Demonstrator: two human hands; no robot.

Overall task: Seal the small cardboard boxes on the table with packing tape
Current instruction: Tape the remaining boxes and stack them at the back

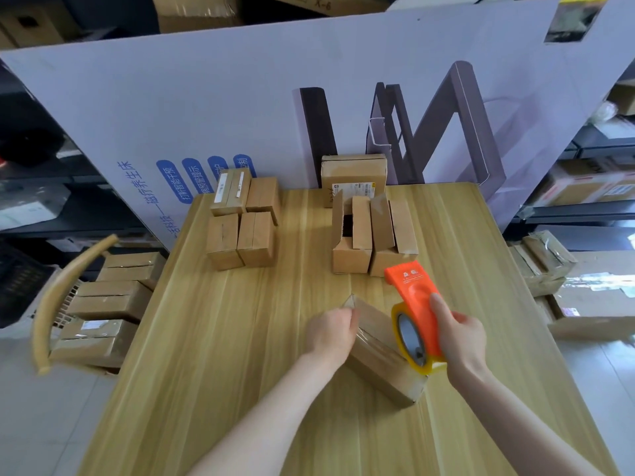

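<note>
A small cardboard box [381, 355] lies at an angle on the wooden table [223, 355], with clear tape along its top. My left hand [331, 333] grips the box's far left end. My right hand [462, 341] holds an orange tape dispenser [414, 304] with a roll of clear tape, set against the box's near right end. Several closed small boxes [242, 221] stand at the back left. Two boxes with open flaps [372, 235] stand at the back right, a larger labelled box [354, 175] behind them.
A big printed cardboard sheet [240, 97] stands upright behind the table. A chair [68, 290] at the left holds stacked taped boxes [113, 300]. More parcels [543, 262] sit on the floor at the right. Shelves with cartons line both sides.
</note>
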